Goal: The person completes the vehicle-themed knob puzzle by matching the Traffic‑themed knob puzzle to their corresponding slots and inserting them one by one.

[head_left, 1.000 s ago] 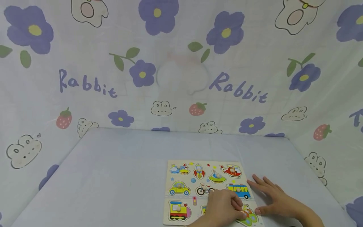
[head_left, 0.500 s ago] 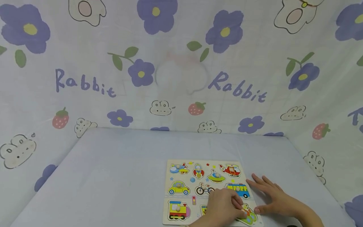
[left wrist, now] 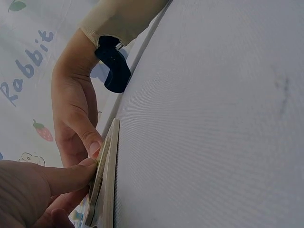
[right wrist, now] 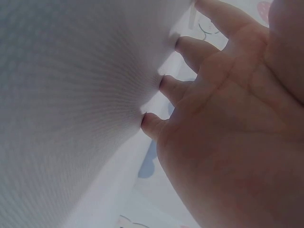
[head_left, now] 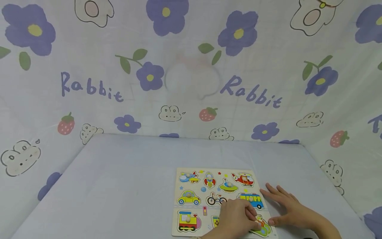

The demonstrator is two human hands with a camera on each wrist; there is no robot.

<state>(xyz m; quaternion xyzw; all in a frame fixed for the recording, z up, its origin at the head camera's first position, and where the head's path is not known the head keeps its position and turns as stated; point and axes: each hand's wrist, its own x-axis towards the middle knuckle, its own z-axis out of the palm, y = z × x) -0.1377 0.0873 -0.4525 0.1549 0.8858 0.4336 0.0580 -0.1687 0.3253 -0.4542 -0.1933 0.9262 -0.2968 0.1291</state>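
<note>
A wooden peg puzzle board (head_left: 209, 232) lies on the table, with vehicle pieces in it. My left hand (head_left: 234, 217) reaches over its lower right part and pinches a green puzzle piece (head_left: 264, 229) with thumb and fingers; which vehicle it shows is partly hidden. In the left wrist view that puzzle piece (left wrist: 95, 190) sits slightly tilted over the board (left wrist: 111, 175). My right hand (head_left: 287, 209) rests beside the board's right edge, fingers spread, thumb at the corner. The right wrist view shows the fingertips of my right hand (right wrist: 213, 118) on the cloth.
Knobbed pieces sit in the board, among them a train (head_left: 188, 221), a yellow car (head_left: 188, 198), a bicycle (head_left: 216, 199), a blue bus (head_left: 251, 200) and a red helicopter (head_left: 243, 179). A pale cloth covers the table (head_left: 113, 186); a printed curtain (head_left: 191, 83) stands behind.
The head view has shifted slightly. Both hands keep nearly the same place, the left still pinching the green puzzle piece.
</note>
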